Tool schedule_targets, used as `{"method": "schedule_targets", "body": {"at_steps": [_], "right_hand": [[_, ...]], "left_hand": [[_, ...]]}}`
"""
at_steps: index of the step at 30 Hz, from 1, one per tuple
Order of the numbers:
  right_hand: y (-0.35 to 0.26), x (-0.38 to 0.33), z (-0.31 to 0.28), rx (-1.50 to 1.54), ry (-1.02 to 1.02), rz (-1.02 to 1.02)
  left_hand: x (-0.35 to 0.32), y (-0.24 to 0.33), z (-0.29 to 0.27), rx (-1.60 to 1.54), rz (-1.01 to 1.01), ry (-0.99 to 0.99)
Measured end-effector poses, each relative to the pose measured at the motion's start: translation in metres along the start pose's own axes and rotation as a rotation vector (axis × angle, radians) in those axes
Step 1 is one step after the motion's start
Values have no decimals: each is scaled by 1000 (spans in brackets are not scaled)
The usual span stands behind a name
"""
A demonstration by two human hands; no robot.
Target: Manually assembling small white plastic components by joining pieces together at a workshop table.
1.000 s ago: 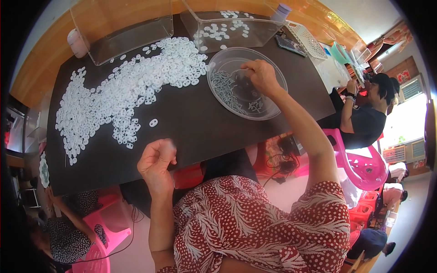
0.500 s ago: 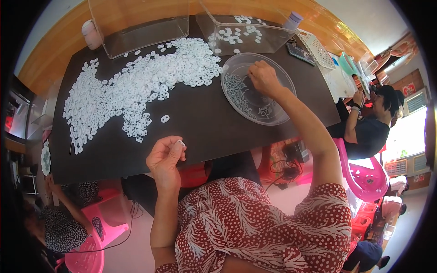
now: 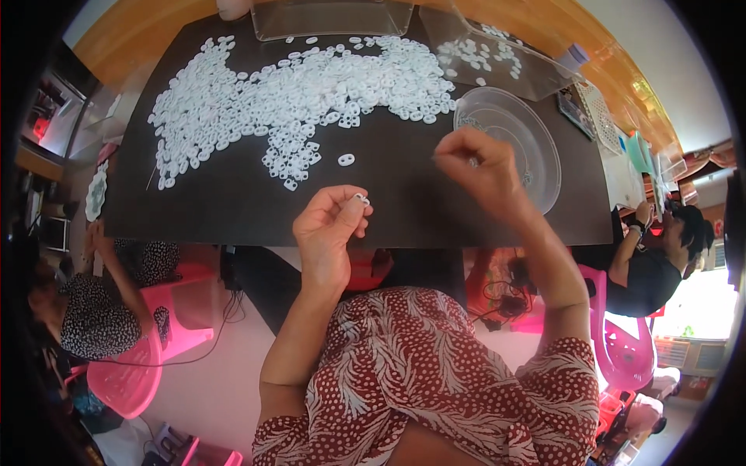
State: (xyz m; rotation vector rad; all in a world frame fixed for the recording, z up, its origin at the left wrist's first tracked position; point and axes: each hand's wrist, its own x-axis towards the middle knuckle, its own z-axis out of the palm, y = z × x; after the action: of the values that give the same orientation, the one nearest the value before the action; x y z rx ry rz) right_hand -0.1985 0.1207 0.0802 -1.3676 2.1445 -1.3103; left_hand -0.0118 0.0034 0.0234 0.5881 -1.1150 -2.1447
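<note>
My left hand [image 3: 332,225] is closed, pinching a small white plastic piece [image 3: 363,199] between thumb and fingertips above the table's near edge. My right hand [image 3: 486,171] hangs left of the round clear tub's near part, thumb and forefinger pressed together. A small shiny bit shows within its curled fingers, too blurred to name. The clear tub [image 3: 553,175] holds thin grey metal pins, partly hidden behind my right hand. One loose white oval piece with two holes [image 3: 346,160] lies on the dark table between my left hand and a large spread heap of similar pieces [image 3: 311,89].
Behind the heap stands a clear bin [image 3: 334,22]. Another clear bin [image 3: 536,84] to its right holds some white pieces. A phone [image 3: 575,115] and a white perforated basket [image 3: 597,116] lie at the right. Other people sit at both sides, near pink chairs [image 3: 614,342].
My right hand has come out of the tub and moved left, toward my left hand. The left hand keeps its pinch on the white piece. The whole view has shifted.
</note>
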Motion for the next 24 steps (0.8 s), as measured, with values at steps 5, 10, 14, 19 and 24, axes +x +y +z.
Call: {"method": "schedule_targets", "body": {"at_steps": [5, 10, 14, 19, 24], "right_hand": [[-22, -5, 46, 289, -201, -13], [-29, -3, 61, 367, -314, 7], [-29, -5, 70, 455, -274, 38], [-31, -4, 64, 400, -334, 130], [-31, -4, 65, 370, -345, 128]], "left_hand": [[-9, 6, -1, 9, -21, -30], [-16, 11, -5, 85, 26, -4], [-19, 11, -5, 114, 84, 3], [-19, 9, -6, 158, 98, 1], [-22, 7, -8, 175, 100, 6]]}}
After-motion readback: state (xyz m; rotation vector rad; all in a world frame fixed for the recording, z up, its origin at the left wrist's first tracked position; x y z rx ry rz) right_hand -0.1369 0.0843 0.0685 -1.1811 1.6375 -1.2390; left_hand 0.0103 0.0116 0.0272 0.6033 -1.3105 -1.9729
